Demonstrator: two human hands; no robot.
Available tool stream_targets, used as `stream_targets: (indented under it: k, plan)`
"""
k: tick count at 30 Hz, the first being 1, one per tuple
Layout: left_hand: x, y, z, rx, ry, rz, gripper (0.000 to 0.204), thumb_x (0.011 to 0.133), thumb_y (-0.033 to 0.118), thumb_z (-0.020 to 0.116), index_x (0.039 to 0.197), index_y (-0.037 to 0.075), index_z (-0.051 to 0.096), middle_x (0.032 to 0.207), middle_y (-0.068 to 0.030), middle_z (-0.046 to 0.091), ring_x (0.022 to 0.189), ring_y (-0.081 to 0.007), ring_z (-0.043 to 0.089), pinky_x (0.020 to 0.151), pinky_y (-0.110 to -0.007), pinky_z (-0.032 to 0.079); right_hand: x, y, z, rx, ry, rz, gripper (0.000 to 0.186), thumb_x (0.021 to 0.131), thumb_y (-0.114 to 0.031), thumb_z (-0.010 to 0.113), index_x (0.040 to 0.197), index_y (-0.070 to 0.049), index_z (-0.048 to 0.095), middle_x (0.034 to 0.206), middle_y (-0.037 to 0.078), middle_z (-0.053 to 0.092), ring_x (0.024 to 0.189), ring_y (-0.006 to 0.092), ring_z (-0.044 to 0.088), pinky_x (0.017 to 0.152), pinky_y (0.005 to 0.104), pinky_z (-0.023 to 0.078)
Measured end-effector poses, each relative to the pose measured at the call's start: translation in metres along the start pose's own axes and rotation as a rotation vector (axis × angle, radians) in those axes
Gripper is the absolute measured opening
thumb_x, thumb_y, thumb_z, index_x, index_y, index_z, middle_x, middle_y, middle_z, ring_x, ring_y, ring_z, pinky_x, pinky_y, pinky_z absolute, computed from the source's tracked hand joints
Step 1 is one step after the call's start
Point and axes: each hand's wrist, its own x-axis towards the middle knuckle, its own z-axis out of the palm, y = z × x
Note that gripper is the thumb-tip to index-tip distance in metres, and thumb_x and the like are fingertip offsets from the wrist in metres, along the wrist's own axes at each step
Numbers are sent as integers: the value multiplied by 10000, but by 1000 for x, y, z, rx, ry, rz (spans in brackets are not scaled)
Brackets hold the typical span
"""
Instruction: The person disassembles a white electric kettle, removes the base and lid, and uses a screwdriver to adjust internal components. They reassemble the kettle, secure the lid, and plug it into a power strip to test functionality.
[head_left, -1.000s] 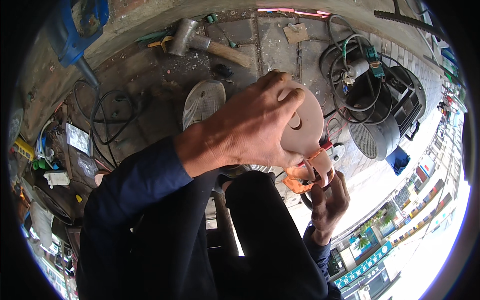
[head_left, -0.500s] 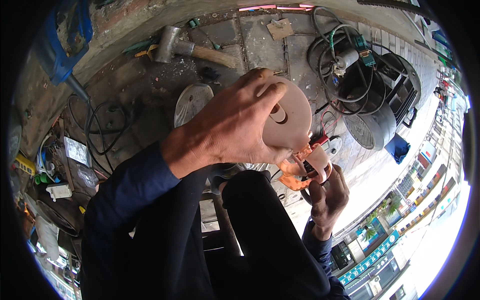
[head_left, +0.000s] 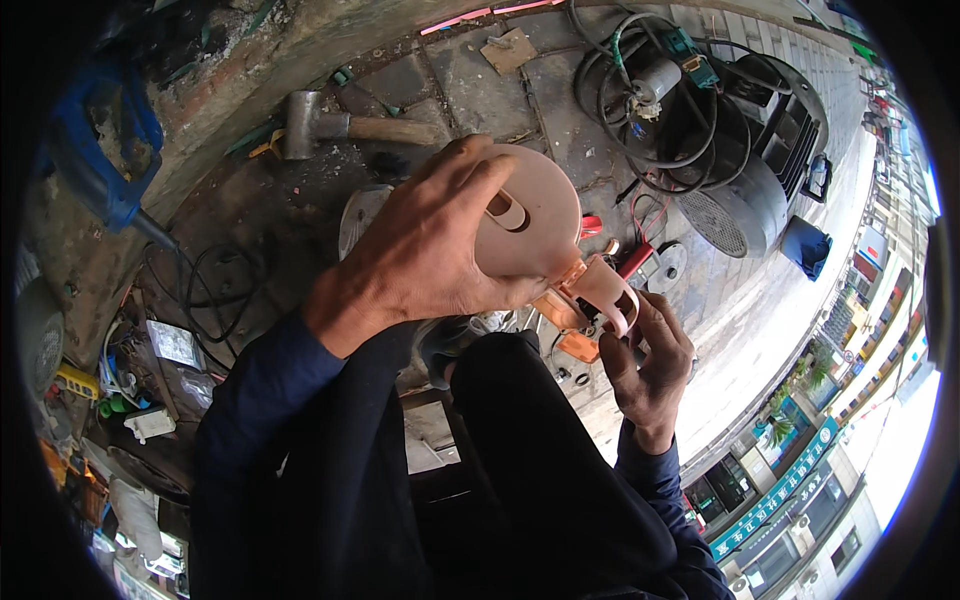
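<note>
A round, pale pink plastic housing [head_left: 545, 215] with a slotted hole is gripped at its edge by my left hand [head_left: 425, 235], thumb below and fingers over the top. From its lower right side, an orange joint [head_left: 572, 272] leads to a curved pink loop-shaped piece [head_left: 606, 292]. The fingers of my right hand [head_left: 650, 365] close on the end of that loop. Under the loop are orange plastic parts [head_left: 562, 312]; whether they are attached to it I cannot tell. Just beyond lies a red multimeter-like device [head_left: 635, 262] on the ground.
A hammer [head_left: 375, 129] with a wooden handle lies at the far left. A blue power tool [head_left: 110, 150] leans by the wall. At the right stand a dark motor-like machine [head_left: 730, 205] and coiled cable [head_left: 600, 110]. Cluttered parts and a yellow tool [head_left: 77, 380] lie at the left.
The whole view has shifted, with the ground items now further left. Both hands still hold the pink plastic piece, and the orange part below the loop now appears lower and tilted differently.
</note>
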Motion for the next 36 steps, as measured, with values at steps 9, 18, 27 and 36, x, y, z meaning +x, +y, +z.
stream_targets:
  k: [9,18,27,36]
  plan:
    - [0,1,-2,-15,-42,-29,1000,706,472,973,1458,-60,584,1537,-292,578,1232,-393,733,1033,-471,633,-2,5,2,11,-2,-35,541,842,-150,789,1352,25,736,1061,135,731,820,212,690,704,320,547]
    - [-2,1,-2,-37,-67,-57,1014,716,470,972,1453,-97,569,1521,-310,564,1243,-418,716,1038,-479,627,-4,8,2,53,-3,18,550,845,-196,787,1341,37,738,1095,135,729,842,201,672,731,315,520]
    - [-2,-5,5,-38,-6,-11,957,685,441,966,1392,-82,588,1393,-250,617,1203,-428,700,990,-501,637,-7,10,3,112,16,36,555,837,-219,770,1316,59,732,1130,173,717,956,260,699,865,361,552]
    - [-4,-5,6,-56,10,-7,948,696,442,954,1389,-87,581,1357,-258,619,1183,-430,704,974,-505,641,-10,12,3,59,6,50,554,870,-301,783,1289,59,736,1125,195,723,982,304,718,877,390,558]
